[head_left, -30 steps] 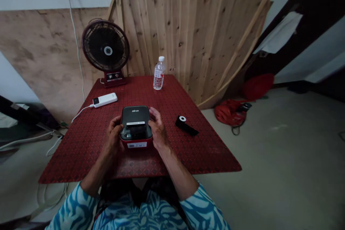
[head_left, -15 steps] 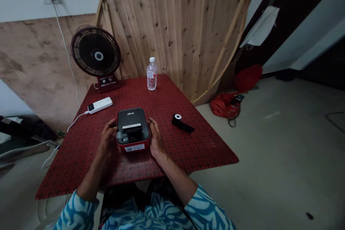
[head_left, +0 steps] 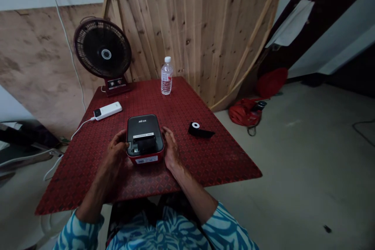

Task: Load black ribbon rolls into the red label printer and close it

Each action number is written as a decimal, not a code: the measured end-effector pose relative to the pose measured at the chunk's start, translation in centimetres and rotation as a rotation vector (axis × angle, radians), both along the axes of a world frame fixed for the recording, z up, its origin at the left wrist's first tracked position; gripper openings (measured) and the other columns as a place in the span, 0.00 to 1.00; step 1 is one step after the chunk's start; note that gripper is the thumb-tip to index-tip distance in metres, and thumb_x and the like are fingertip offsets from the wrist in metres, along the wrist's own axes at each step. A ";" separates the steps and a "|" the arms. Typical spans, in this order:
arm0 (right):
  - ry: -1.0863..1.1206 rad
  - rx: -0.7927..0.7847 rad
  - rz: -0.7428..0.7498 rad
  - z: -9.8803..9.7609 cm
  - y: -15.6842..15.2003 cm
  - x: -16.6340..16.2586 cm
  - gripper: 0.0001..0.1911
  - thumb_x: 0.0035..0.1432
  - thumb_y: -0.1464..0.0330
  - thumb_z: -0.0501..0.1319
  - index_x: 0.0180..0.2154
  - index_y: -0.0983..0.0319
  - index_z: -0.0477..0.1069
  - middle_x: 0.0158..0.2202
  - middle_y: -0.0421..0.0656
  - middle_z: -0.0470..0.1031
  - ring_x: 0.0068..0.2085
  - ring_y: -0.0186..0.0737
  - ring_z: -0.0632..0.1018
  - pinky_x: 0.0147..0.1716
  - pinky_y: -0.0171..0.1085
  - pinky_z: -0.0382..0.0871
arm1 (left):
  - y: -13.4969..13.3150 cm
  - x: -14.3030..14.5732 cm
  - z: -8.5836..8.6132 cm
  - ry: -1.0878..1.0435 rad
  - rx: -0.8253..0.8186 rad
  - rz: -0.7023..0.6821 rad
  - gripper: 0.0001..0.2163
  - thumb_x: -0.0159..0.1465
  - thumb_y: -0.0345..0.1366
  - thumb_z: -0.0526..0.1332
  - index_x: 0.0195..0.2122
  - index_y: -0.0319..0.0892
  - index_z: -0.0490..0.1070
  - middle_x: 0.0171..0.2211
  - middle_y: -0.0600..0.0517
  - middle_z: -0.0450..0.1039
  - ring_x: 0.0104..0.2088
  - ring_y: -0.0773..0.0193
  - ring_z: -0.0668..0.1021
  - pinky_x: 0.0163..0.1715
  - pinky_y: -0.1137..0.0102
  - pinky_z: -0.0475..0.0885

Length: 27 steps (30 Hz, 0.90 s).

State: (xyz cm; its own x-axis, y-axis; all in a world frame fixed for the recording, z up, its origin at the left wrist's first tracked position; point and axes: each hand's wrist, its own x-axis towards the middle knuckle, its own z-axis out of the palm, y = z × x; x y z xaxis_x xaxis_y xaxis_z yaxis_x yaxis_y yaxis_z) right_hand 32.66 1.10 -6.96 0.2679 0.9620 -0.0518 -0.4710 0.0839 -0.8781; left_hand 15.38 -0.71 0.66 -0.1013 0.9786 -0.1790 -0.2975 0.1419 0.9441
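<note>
In the head view, the left grip (head_left: 116, 147) and the right grip (head_left: 171, 147) flank a boxy black-and-red device (head_left: 145, 140), which sits between them at the near part of the red patterned desk (head_left: 211, 164); its underside is hidden. The left grip has its fingers loosely bent along the device's left side, with the thumb reaching the top edge. The right grip lies along the opposite side, its fingers reaching forward and slightly curved. How firmly either one presses cannot be told. The device has a dark lid with pale lettering, a white strip across the middle and a white label (head_left: 147, 159) on the front wall, facing the wearer.

To the right of the right grip, well apart from it, lies a black roll (head_left: 202, 133) with a white core, its loose end stretched away to the right. Beyond the left grip and a little to its left is a white power bank (head_left: 108, 111), with a white cable (head_left: 82, 124) running from its left end and over the desk's edge. Farther beyond the left grip stands a dark red fan (head_left: 102, 49). Straight ahead of the right grip, near the desk's far edge, a clear bottle (head_left: 166, 76) stands upright with its white cap on.
</note>
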 end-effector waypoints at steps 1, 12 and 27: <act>-0.012 0.005 -0.004 -0.1 0.0 0.0 0.22 0.56 0.52 0.57 0.48 0.55 0.71 0.47 0.41 0.76 0.46 0.42 0.75 0.46 0.40 0.66 | 0.0 -0.1 0.0 0.011 0.009 -0.006 0.27 0.44 0.28 0.63 0.48 0.39 0.71 0.41 0.48 0.76 0.35 0.63 0.77 0.32 0.72 0.70; 0.015 0.010 0.001 0.5 -0.2 -0.1 0.20 0.54 0.56 0.58 0.47 0.56 0.71 0.46 0.41 0.77 0.48 0.43 0.75 0.49 0.42 0.66 | -0.2 0.5 -0.1 0.048 0.024 0.067 0.27 0.43 0.29 0.63 0.48 0.42 0.70 0.42 0.48 0.76 0.36 0.60 0.77 0.33 0.70 0.71; 0.007 0.015 0.021 0.9 -0.3 0.2 0.18 0.52 0.58 0.60 0.44 0.57 0.73 0.45 0.40 0.78 0.49 0.43 0.75 0.50 0.42 0.65 | 4.2 0.7 3.7 1.044 0.522 -0.381 0.09 0.54 0.36 0.61 0.34 0.48 0.79 0.37 0.46 0.79 0.42 0.52 0.77 0.47 0.62 0.67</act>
